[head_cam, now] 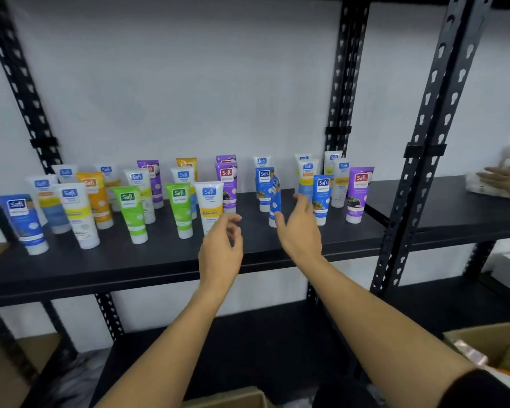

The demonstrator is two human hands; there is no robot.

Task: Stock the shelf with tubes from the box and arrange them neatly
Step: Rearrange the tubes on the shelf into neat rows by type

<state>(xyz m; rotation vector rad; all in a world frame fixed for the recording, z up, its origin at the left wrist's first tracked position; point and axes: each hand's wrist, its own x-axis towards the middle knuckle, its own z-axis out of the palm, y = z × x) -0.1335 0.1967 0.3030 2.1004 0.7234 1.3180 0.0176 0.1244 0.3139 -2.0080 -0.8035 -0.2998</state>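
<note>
Several tubes stand cap-down on the black shelf [147, 260], in white, blue, green, orange and purple. A blue tube [275, 198] stands edge-on and slightly tilted in the gap right of centre. My right hand [299, 231] is spread just beside it, thumb close to its lower end, fingers not wrapped around it. My left hand [221, 245] hovers over the shelf's front edge, fingers loosely curled and apart, holding nothing, just in front of a white and yellow tube [211, 210].
A cardboard box [483, 340] with packets sits at the lower right; another box edge [233, 399] shows at the bottom. Black slotted posts [424, 154] frame the shelf. On the right-hand shelf, another person's hand [504, 179] rests on white packages.
</note>
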